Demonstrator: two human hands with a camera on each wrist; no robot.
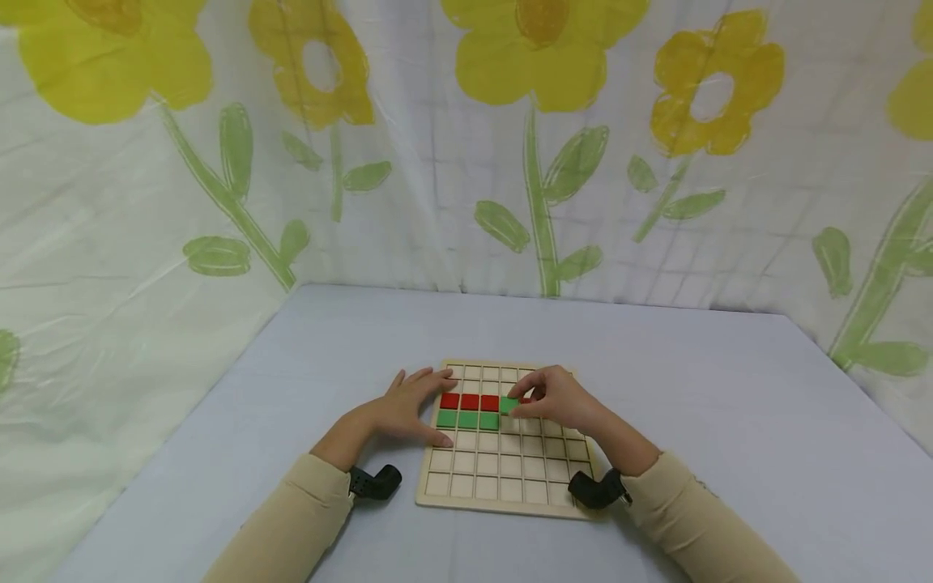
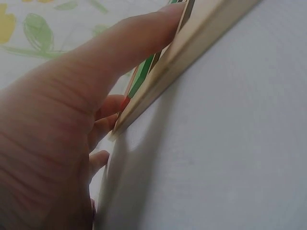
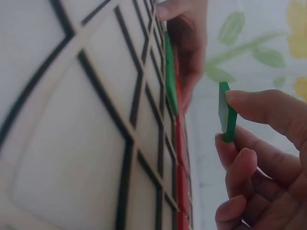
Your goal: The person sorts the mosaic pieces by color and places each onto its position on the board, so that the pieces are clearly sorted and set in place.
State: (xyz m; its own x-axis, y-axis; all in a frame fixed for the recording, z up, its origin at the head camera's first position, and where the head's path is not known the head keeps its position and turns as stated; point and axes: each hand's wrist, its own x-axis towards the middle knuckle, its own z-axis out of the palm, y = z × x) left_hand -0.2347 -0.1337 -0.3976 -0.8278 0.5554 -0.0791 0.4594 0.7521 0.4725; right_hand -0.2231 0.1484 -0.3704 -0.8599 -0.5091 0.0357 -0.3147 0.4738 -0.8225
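Observation:
A wooden grid board [image 1: 510,466] lies on the table, with a row of red square tiles [image 1: 470,402] and, on the near side of it, a row of 3 green tiles [image 1: 468,420]. My right hand [image 1: 560,398] pinches one more green tile [image 3: 231,115] between thumb and fingers; the right wrist view has this tile raised off the grid, tilted on edge. At the board's left border, my left hand [image 1: 404,409] is spread, its thumb at the near side of the tile rows and its fingertips by the far side. Part of the red row is hidden behind my right hand.
A pale table [image 1: 350,332] surrounds the board. Behind it hangs a white curtain [image 1: 423,186] with printed yellow flowers. Each wrist carries a black camera, the left one [image 1: 377,482] beside the board and the right one [image 1: 596,491] over its near right corner.

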